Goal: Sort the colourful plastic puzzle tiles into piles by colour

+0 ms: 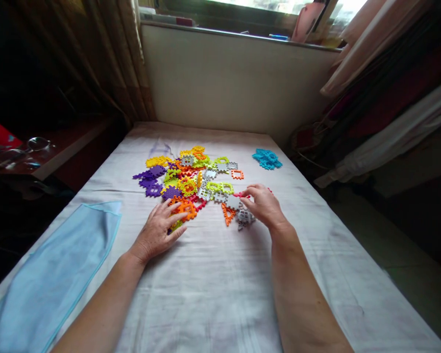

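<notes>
A heap of interlocking plastic tiles (188,186) in yellow, orange, green, purple, red and grey lies mid-bed. My left hand (161,230) rests at the heap's near left, fingers spread over orange tiles (187,210) and touching them. At the right side of the heap, my right hand (265,206) has its thumb and fingers pinched at the edge of a grey tile (233,202). Under that hand lie more grey tiles (244,218), with an orange triangle (228,214) just left of them. Red pieces (242,194) show partly behind the fingers.
A separate pile of blue tiles (267,159) sits at the far right. Purple tiles (150,180) gather at the heap's left. A light blue cloth (66,264) lies on the left of the white sheet (213,294). Eyeglasses (38,143) rest on a side table.
</notes>
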